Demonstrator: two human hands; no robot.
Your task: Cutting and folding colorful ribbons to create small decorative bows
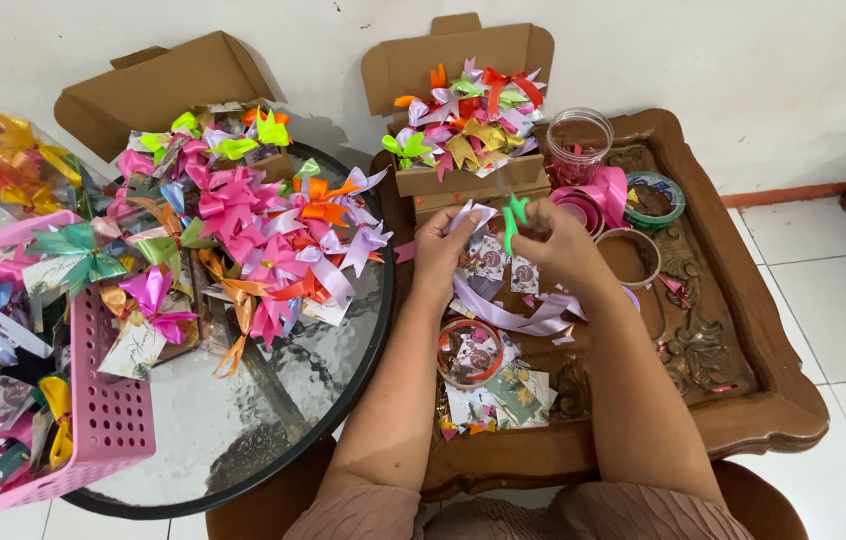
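Hands | lavender ribbon held | wooden table mid, clear right edge

Two open brown cardboard boxes (bow-filled) by wall.

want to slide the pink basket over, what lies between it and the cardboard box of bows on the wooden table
In the head view, a heap of coloured ribbon bows on the round glass table fills that stretch, beside an open cardboard box.
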